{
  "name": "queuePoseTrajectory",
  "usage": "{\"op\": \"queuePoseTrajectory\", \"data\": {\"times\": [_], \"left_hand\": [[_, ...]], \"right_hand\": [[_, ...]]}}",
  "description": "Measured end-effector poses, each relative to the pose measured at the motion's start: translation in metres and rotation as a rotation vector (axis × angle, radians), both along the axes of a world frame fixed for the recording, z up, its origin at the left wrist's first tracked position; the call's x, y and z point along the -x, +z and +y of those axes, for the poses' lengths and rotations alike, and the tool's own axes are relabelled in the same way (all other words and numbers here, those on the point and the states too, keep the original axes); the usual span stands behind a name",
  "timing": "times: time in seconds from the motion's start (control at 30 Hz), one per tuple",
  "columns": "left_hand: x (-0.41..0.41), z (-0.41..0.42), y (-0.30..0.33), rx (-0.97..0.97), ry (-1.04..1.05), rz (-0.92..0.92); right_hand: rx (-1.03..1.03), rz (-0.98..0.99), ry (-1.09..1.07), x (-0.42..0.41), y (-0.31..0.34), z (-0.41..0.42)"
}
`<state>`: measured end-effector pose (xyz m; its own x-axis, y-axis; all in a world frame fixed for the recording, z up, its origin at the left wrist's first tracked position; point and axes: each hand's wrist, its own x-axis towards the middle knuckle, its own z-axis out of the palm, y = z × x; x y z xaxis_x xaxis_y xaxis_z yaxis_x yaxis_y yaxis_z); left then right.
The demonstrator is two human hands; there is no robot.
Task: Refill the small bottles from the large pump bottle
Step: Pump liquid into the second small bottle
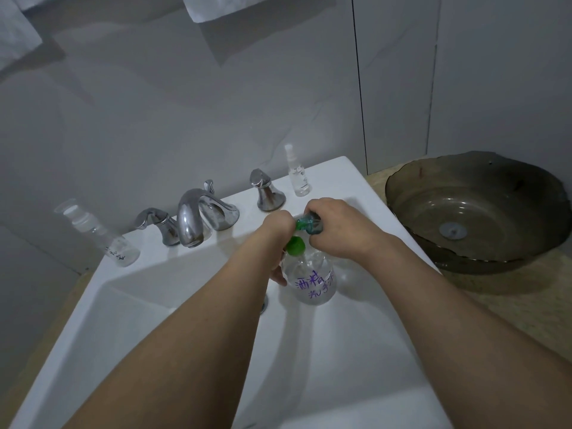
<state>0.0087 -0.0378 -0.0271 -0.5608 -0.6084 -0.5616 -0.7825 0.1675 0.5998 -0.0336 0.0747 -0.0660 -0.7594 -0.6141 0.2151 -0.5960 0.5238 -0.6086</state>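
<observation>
Over the sink [192,305], the left hand [277,230] grips the pump bottle [312,281] while the right hand [337,226] closes around a small bottle [311,226] at its nozzle.

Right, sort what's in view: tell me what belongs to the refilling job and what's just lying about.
Job: large pump bottle, teal small bottle, capped spray bottle, open clear bottle, left hand, right hand.

Lying about: tap, white sink, glass basin, towel.

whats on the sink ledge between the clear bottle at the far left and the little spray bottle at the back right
In the head view, the chrome tap set: left handle, curved spout, right handle, all between the clear bottle and the spray bottle.
</observation>
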Motion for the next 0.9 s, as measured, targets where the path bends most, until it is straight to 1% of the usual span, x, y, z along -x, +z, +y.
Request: {"op": "queuePoseTrajectory", "data": {"times": [0.07, 0.13, 0.2, 0.3, 0.47, 0.57, 0.63, 0.9], "left_hand": [[0.002, -0.002, -0.008, -0.003, 0.022, 0.070], [0.004, -0.002, -0.014, 0.032, -0.002, 0.115], [0.004, -0.003, -0.017, 0.101, -0.059, 0.088], [0.001, 0.001, -0.013, 0.146, -0.059, 0.043], [0.003, 0.001, -0.012, 0.074, -0.016, 0.016], [-0.001, -0.002, -0.006, -0.048, 0.032, -0.026], [-0.001, -0.006, -0.001, -0.086, 0.023, -0.026], [-0.004, -0.001, 0.005, -0.043, -0.006, -0.049]], "right_hand": [[-0.032, -0.007, 0.000, 0.001, -0.002, -0.001], [-0.067, -0.017, -0.003, 0.001, -0.004, -0.002], [-0.086, -0.017, -0.003, 0.003, -0.006, -0.003], [-0.089, -0.023, -0.002, 0.004, -0.006, -0.004], [-0.088, -0.038, 0.000, 0.002, -0.005, -0.004], [-0.038, -0.021, -0.001, 0.001, -0.002, -0.001], [-0.006, -0.003, -0.004, 0.001, 0.001, 0.000], [0.006, 0.000, -0.003, 0.000, 0.002, 0.000]]}}
